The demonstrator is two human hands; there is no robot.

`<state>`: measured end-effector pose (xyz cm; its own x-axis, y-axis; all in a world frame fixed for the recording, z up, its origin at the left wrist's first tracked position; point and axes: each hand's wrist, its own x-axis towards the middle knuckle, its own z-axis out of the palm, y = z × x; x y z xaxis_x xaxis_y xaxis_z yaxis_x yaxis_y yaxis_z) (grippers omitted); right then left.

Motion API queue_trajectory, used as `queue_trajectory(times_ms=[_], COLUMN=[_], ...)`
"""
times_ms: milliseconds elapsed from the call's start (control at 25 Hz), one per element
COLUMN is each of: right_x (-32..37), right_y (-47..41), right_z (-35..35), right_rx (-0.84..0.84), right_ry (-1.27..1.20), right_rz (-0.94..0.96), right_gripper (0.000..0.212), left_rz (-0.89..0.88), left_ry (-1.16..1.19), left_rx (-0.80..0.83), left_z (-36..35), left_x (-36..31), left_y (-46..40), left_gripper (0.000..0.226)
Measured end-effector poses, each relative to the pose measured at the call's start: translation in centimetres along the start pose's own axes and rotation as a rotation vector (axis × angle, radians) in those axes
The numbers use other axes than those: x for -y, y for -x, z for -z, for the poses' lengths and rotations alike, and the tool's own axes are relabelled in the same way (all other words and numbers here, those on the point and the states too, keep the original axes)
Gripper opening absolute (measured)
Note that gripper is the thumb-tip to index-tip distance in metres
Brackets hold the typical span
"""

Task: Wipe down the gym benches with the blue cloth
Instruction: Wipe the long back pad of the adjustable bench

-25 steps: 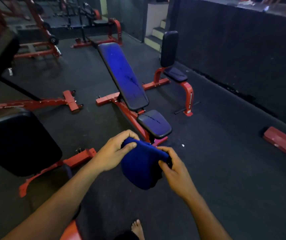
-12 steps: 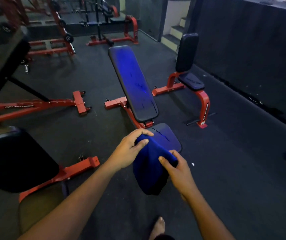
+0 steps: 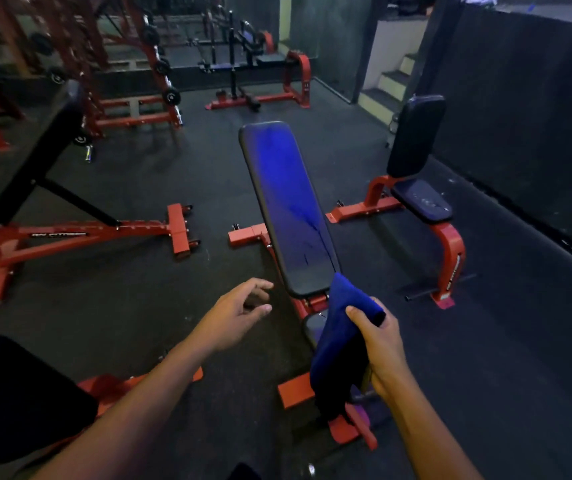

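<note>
A: Head view. How is the blue cloth [image 3: 338, 344] held?

B: It is gripped at its upper edge by the right hand [image 3: 380, 344], thumb over the fold, fingers curled behind. The rest is left hanging in front of the seat pad of the incline bench [image 3: 288, 206], above its red frame [image 3: 295, 389].

A: And the left hand [image 3: 236, 311]?

B: Nothing is held. Its fingers are loosely curled and parted, well apart from the cloth, above the dark floor [image 3: 139, 306].

A: Other benches?

B: An upright seat bench [image 3: 416, 174] is placed to the right. A black pad [image 3: 18, 393] is seen at lower left.
</note>
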<state>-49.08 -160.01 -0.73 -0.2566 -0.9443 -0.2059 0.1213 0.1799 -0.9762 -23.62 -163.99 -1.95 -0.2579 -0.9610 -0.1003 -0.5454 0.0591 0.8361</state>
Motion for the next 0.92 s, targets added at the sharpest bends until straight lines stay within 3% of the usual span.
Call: queue_trajectory(times_ms=[280, 560, 760, 920], right_x=[1.2, 3.8, 6.8, 8.1], right_y=[-14.7, -29.3, -36.5, -41.0], right_z=[-5.4, -15.0, -20.1, -22.3], right_rx=[0.013, -0.076, -0.104, -0.121], right_ry=[0.087, 0.202, 0.246, 0.265], right_rz=[0.017, 0.007, 0.054, 0.07], right_gripper=[0.014, 0.017, 0.012, 0.014], left_rz=[0.102, 0.022, -0.089, -0.072], left_ry=[-0.066, -0.22, -0.296, -0.276], left_rx=[-0.02, -0.025, -0.017, -0.089], left_z=[3.3, 10.9, 16.2, 18.5], left_x=[5.6, 10.3, 10.5, 11.0], left_y=[-10.6, -28.2, -39.6, -44.5], left_gripper=[0.036, 0.061, 0.065, 0.068])
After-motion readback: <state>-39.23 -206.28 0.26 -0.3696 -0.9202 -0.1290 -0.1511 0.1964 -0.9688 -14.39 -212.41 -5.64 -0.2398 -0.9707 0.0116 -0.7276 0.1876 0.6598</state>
